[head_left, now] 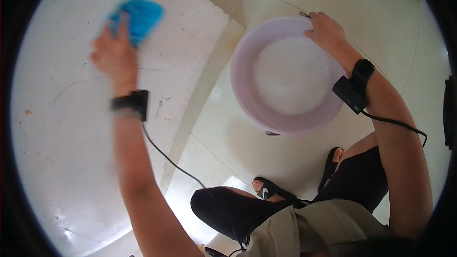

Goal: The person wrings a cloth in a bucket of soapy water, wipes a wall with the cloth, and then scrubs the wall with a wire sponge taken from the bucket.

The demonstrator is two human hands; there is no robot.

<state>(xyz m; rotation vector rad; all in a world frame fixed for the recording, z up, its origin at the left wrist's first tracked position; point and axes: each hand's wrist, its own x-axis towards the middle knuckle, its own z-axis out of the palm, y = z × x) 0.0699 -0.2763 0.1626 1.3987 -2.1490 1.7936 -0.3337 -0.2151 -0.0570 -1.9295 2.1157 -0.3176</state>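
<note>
My left hand (116,54) is over the white tabletop, blurred by motion. Its fingers rest on a bright blue cloth (145,16), which is smeared as well and looks held against the surface. A light purple basin (243,78) stands on the tiled floor to the right, with white suds (293,76) in it. At the basin's upper right rim is my right hand (327,31), its fingers curled over the edge and partly out of sight.
The white tabletop (71,138) bears scuffs and dark specks, and its edge runs diagonally beside the basin. Black cables (173,162) hang from a band on each wrist. My feet in black slides (271,189) are on the floor tiles below the basin.
</note>
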